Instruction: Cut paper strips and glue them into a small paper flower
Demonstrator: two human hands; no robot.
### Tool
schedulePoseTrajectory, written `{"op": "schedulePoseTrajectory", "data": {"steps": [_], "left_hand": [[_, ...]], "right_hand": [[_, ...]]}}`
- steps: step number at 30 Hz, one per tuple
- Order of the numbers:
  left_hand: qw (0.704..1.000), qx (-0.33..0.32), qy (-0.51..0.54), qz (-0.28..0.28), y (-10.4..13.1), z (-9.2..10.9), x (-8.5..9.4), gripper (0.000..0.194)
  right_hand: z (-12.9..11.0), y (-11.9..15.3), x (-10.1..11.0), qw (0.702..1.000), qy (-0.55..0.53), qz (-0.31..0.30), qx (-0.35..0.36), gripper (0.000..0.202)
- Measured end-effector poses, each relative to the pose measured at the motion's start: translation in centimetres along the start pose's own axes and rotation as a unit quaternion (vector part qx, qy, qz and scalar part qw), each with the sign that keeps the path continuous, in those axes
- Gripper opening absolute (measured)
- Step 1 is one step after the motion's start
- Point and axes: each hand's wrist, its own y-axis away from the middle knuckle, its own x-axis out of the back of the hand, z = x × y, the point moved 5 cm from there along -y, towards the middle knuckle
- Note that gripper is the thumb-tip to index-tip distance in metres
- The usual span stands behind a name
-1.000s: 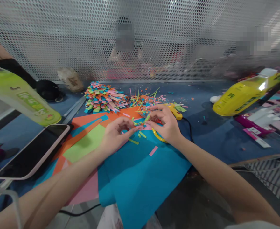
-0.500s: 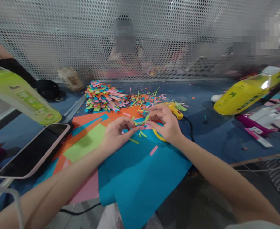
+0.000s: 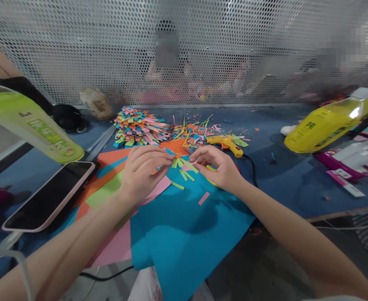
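My left hand (image 3: 146, 171) is pinched at the fingertips around small coloured paper strips (image 3: 169, 151); a blue end shows. My right hand (image 3: 215, 165) is curled opposite it, thumb and finger together, near a green strip (image 3: 189, 165); what it holds is too small to tell. Between and below the hands, several short green strips (image 3: 184, 174) lie on blue paper (image 3: 184, 225), with one pink strip (image 3: 203, 198) nearer me. Behind my left hand stands a cone-shaped pile of folded, multicoloured paper strips (image 3: 138, 127).
A yellow glue gun (image 3: 226, 144) with a black cord lies behind my right hand, near paper scraps (image 3: 193, 131). A phone (image 3: 49, 196) and green bottle (image 3: 33, 121) are left; a yellow bottle (image 3: 322, 125) is right. Perforated metal (image 3: 115, 50) rises behind.
My hands have moved apart. My left hand has turned so its back faces up. The green strips between the hands show more, and a pink sheet now shows beside my left hand.
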Motion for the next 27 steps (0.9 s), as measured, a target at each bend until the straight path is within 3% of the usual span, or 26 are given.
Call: {"op": "schedulePoseTrajectory", "data": {"steps": [4,9,12,19,27], "left_hand": [[1.0,-0.027,-0.012,0.009,0.0,0.3,0.2,0.02],[1.0,-0.024,-0.011,0.008,0.0,0.4,0.2,0.021],[1.0,-0.025,-0.008,0.007,0.1,0.5,0.2,0.024],[0.999,-0.051,-0.004,0.009,0.1,0.8,0.4,0.019],[0.995,-0.088,-0.02,-0.043,0.7,1.3,0.5,0.021]], "right_hand": [[-0.3,0.2,0.2,0.999,-0.004,0.011,0.03,0.018],[-1.3,0.3,0.4,0.993,0.03,-0.002,0.113,0.01],[-1.6,0.2,0.4,0.991,0.048,-0.006,0.128,0.009],[-1.8,0.2,0.4,0.993,0.043,-0.006,0.109,0.002],[-1.5,0.0,0.2,0.998,0.035,-0.018,0.057,0.006]]}}
